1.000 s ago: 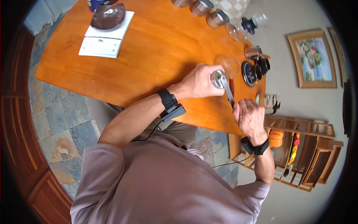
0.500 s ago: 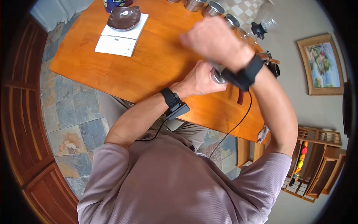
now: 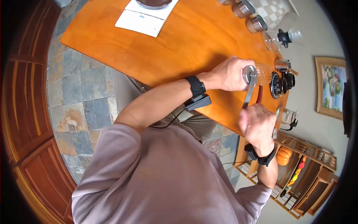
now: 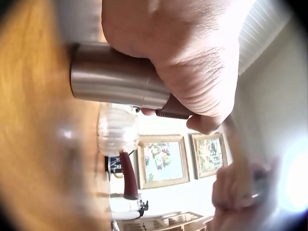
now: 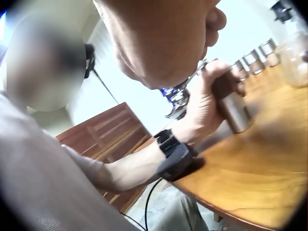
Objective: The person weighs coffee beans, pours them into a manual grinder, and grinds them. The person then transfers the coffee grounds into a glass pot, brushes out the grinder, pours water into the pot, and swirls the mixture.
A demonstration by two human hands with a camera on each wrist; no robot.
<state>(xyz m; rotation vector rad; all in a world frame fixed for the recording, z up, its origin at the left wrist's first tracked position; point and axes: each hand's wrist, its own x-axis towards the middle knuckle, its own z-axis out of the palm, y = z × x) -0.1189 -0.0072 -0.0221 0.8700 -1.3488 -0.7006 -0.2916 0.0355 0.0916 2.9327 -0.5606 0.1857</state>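
In the head view my left hand point(image 3: 235, 76) is wrapped around the body of a hand coffee grinder point(image 3: 248, 74). The left wrist view shows the grinder's brushed steel cylinder point(image 4: 115, 74), with a ribbed brown band under the fingers; its base is at the wooden tabletop. From its top a flat metal crank arm point(image 3: 250, 92) reaches toward the person's right side. My right hand point(image 3: 258, 123) grips the crank's outer end, its fingers curled over the knob and hiding it. Just past the grinder is a ribbed glass vessel point(image 4: 117, 130) with a dark red handle point(image 4: 129, 175).
A white scale point(image 3: 140, 23) with a brown dish point(image 3: 154, 3) lies toward the far left. Steel canisters point(image 3: 256, 24), a steel pitcher point(image 3: 282, 65), a round black tray point(image 3: 276, 86) and a glass pot point(image 3: 286, 116) line the right side. The table edge point(image 3: 108, 63) runs close before the body.
My right hand has swung from above the far side of the grinder back to the near right, turning the crank. The left hand keeps its grip. The head view has shifted.
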